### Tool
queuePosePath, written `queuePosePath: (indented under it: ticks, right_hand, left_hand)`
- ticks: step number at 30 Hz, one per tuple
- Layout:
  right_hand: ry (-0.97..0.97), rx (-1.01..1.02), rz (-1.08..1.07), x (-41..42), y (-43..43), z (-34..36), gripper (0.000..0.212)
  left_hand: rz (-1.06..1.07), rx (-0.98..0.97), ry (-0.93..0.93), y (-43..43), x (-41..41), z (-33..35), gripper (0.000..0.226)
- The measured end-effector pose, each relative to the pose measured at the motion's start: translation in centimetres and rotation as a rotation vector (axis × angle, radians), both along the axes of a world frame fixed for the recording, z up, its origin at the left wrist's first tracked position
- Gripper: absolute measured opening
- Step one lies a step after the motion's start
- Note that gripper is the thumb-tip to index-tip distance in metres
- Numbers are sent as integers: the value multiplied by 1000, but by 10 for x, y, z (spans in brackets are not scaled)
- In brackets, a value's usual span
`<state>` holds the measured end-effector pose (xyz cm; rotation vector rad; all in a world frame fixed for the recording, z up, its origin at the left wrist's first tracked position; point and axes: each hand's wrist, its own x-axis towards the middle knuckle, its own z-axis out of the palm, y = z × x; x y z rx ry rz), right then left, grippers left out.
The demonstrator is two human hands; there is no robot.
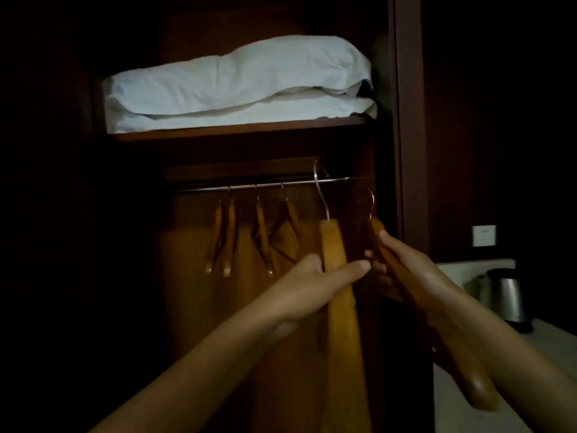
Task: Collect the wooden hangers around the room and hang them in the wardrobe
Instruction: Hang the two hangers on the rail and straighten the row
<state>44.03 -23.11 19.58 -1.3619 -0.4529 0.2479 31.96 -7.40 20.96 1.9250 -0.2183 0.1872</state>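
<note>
I face an open dark wooden wardrobe with a metal rail under its shelf. Several wooden hangers hang on the rail's left and middle. My left hand grips a wooden hanger whose metal hook is over the rail near its right end. My right hand holds a second wooden hanger just to the right, tilted, its hook below the rail and free of it.
White folded bedding fills the shelf above the rail. The wardrobe's right side panel stands close to my right hand. A steel kettle sits on a pale counter at the right, below a wall switch.
</note>
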Motion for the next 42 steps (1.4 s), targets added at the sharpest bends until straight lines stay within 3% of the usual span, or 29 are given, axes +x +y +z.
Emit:
queuePosePath:
  ticks: [2,11,20,22,25,30,32,36,42]
  right_hand:
    - [-34,-38,-85,-7,3,6,45]
    - [-76,38,-67,-24,8,21,47]
    - [-94,51,-69,17,29,36,46]
    - [-109,50,-58,28,36,44,45]
    - [-123,33,-50,47,47,56,43]
    - [-94,31,-60,81,62,68,45]
    - [-79,5,-58,95,67,68,48]
    - [-56,-54,-68,113,77,71,45]
    - [-69,-97,-124,134,99,80,45]
  left_hand:
    - [-67,35,-28,1,7,13,17]
    - [-105,74,-102,18,51,36,25]
    - [-25,47,-113,31,117,40,25]
    - [14,42,-91,36,132,42,44]
    - [73,12,-63,46,170,44,89]
    - [126,-31,-72,54,227,43,136]
    - [147,-69,-88,53,231,47,132]
    - [194,-120,-59,48,226,53,94]
    - [222,-122,-29,60,254,59,75]
